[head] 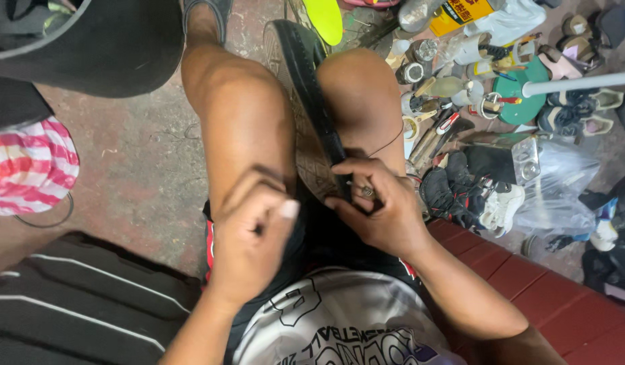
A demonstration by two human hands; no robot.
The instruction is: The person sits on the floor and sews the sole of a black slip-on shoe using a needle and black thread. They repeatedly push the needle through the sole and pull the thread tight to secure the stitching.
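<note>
Person sits on a red bench [569, 304], knees up, a shoe [305, 108] wedged sole-out between the knees, black upper edge toward the right knee. Right hand [380, 209] grips the shoe's near end, fingers curled tight on the black edge; a small metal tool tip shows between them and a thin dark thread [390, 140] runs off toward the right knee. Left hand [255, 236] is just left of the shoe, over the left thigh, fingers closed in a loose fist, thumb pressed on top; what it pinches, cannot tell. Floor [136, 162] is worn, stained reddish concrete. Right side cluttered: glue pots and tins [420, 61], a pile of dark shoes [461, 192], clear plastic bag [556, 182], white pole [576, 84]. Left: pink striped bag [28, 165], black striped bag [89, 304].
</note>
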